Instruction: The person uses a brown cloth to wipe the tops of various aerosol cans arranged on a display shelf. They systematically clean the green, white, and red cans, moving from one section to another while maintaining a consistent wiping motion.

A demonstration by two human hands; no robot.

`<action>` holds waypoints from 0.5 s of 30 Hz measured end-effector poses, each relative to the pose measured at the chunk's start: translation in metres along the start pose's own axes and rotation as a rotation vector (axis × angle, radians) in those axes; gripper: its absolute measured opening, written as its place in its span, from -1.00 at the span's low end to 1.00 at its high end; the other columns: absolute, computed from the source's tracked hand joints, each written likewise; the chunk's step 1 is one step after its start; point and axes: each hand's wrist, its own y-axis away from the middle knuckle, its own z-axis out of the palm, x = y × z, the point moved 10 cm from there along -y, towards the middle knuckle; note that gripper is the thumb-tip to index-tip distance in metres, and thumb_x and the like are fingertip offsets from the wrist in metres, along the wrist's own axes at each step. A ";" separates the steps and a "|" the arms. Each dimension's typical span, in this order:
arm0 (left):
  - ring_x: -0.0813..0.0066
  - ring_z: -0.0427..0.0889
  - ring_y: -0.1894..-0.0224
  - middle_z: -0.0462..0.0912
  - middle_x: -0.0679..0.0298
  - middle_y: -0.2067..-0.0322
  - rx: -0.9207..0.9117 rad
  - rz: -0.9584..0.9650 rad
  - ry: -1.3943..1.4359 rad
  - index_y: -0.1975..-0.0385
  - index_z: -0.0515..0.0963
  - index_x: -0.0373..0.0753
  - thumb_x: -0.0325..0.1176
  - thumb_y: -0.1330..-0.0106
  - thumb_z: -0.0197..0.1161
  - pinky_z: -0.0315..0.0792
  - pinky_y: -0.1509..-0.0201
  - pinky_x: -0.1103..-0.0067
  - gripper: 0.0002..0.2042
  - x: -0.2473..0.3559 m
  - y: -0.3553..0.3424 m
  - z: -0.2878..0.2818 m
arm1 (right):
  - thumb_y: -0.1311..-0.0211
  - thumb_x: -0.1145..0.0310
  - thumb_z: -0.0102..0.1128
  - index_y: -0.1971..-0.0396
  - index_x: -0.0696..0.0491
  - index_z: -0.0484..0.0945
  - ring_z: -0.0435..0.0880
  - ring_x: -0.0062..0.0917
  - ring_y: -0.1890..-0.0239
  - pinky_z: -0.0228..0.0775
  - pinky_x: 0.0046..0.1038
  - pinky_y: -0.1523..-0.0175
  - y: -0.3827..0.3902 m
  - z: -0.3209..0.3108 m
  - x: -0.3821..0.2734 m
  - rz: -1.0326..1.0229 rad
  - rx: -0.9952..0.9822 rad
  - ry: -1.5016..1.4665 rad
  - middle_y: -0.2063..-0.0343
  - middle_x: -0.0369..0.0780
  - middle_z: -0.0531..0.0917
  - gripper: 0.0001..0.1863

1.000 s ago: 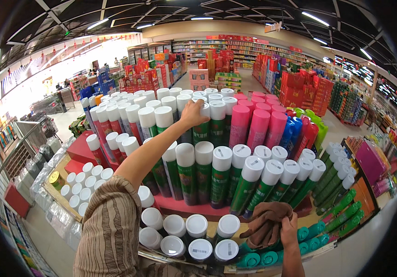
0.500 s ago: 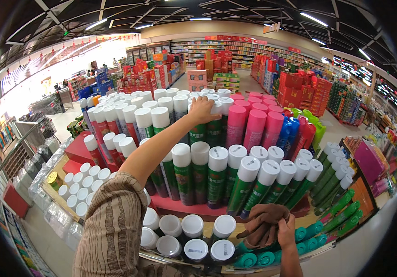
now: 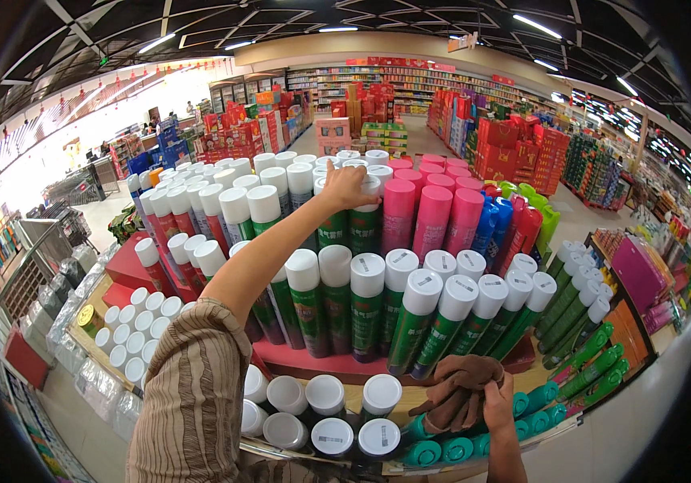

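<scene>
My left hand [image 3: 347,187] reaches far over the display, its thumb and fingers about the white cap of a green spray can [image 3: 364,228] in the upper row. One finger sticks up, and the hand hides part of the cap. Pink spray cans [image 3: 435,211] stand just right of that can. Low on the right, my right hand [image 3: 500,402] is closed on a bunched brown cloth [image 3: 464,390], which hangs in folds above teal-capped cans [image 3: 456,448]. Between the hands stands a lower row of green spray cans [image 3: 365,314] with white caps.
White-capped cans [image 3: 325,394] fill the front shelf, and more caps [image 3: 138,330] stand at its left end. A red step [image 3: 333,366] carries the lower green row. Blue cans [image 3: 494,225] and red cans [image 3: 520,239] stand right of the pink ones. Stacked red boxes [image 3: 497,149] rise beyond.
The whole view has shifted slightly, so the display sits a little farther left. A finger of my left hand now points up more; the hand stays at the same can. The right hand keeps the cloth.
</scene>
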 end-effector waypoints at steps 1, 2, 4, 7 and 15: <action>0.11 0.61 0.11 0.66 0.04 0.24 0.018 0.025 0.026 0.07 0.53 -0.26 0.23 0.13 0.34 -0.04 -0.26 -0.15 -0.28 -0.001 0.000 0.000 | -0.31 0.44 -0.10 0.11 0.21 0.47 0.54 -0.57 0.21 0.42 -0.47 0.10 0.000 0.000 0.001 -0.005 -0.017 -0.006 0.22 -0.22 0.57 -0.75; 0.11 0.61 0.09 0.66 0.05 0.22 0.011 0.034 0.055 0.06 0.53 -0.26 0.22 0.13 0.35 -0.06 -0.28 -0.14 -0.27 0.001 0.000 0.000 | -0.33 0.44 -0.11 0.12 0.18 0.45 0.54 -0.60 0.18 0.40 -0.52 0.05 -0.001 0.000 0.002 -0.010 -0.032 -0.012 0.21 -0.24 0.55 -0.78; 0.11 0.60 0.07 0.65 0.07 0.19 -0.001 0.053 0.112 0.02 0.52 -0.26 0.21 0.13 0.36 -0.08 -0.31 -0.12 -0.26 0.006 0.001 0.001 | -0.33 0.44 -0.11 0.13 0.18 0.45 0.53 -0.60 0.17 0.40 -0.52 0.06 -0.003 0.002 0.000 -0.015 -0.041 -0.006 0.20 -0.25 0.54 -0.78; 0.10 0.58 0.03 0.64 0.08 0.14 -0.036 0.084 0.155 -0.03 0.49 -0.25 0.18 0.11 0.38 -0.12 -0.35 -0.09 -0.25 0.010 -0.001 0.002 | -0.33 0.44 -0.10 0.14 0.19 0.45 0.53 -0.61 0.17 0.40 -0.53 0.06 -0.004 0.003 -0.001 -0.008 -0.032 -0.025 0.21 -0.26 0.55 -0.79; 0.14 0.38 -0.21 0.44 0.05 -0.14 -0.070 0.156 0.247 -0.20 0.31 -0.23 0.13 0.04 0.37 -0.08 -0.38 0.01 -0.18 -0.004 -0.004 0.015 | -0.27 0.47 -0.09 0.17 0.21 0.49 0.55 -0.58 0.19 0.41 -0.51 0.05 -0.010 0.004 0.003 0.040 -0.013 0.027 0.23 -0.24 0.58 -0.77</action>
